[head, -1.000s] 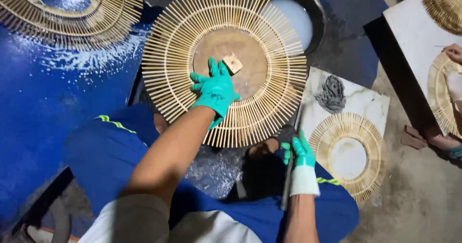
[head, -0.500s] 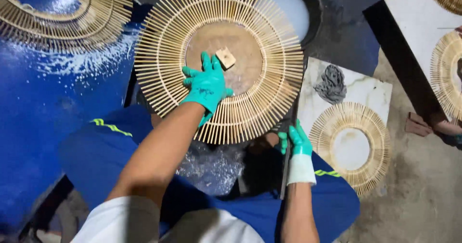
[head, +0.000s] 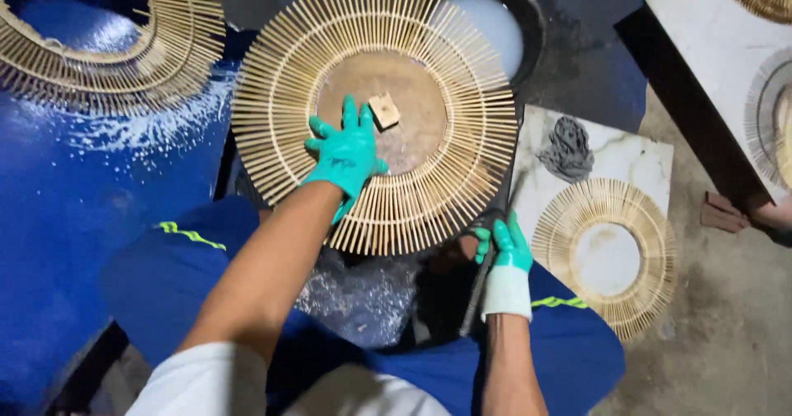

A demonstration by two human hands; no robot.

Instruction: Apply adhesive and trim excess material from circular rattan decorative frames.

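A large round sunburst frame of bamboo sticks (head: 462,127) lies in front of me, with a brown wooden disc (head: 412,86) at its centre. A small wooden block (head: 384,109) rests on that disc. My left hand (head: 345,154), in a teal glove, lies flat on the frame's inner ring just left of the block, fingers spread. My right hand (head: 503,247), also gloved, is closed around a thin dark stick-like tool (head: 477,288) below the frame's lower right edge, above my knee.
A smaller sunburst frame (head: 610,255) lies on a white marble slab (head: 635,160) beside a grey rag (head: 568,148). A dark bowl of white liquid (head: 503,20) sits behind. More frames (head: 124,61) rest on blue sheeting at left. Another person's hand (head: 771,214) shows at right.
The view has shifted slightly downward and left. My left hand stays pressed on the frame beside the block, and my right hand keeps its grip on the tool.
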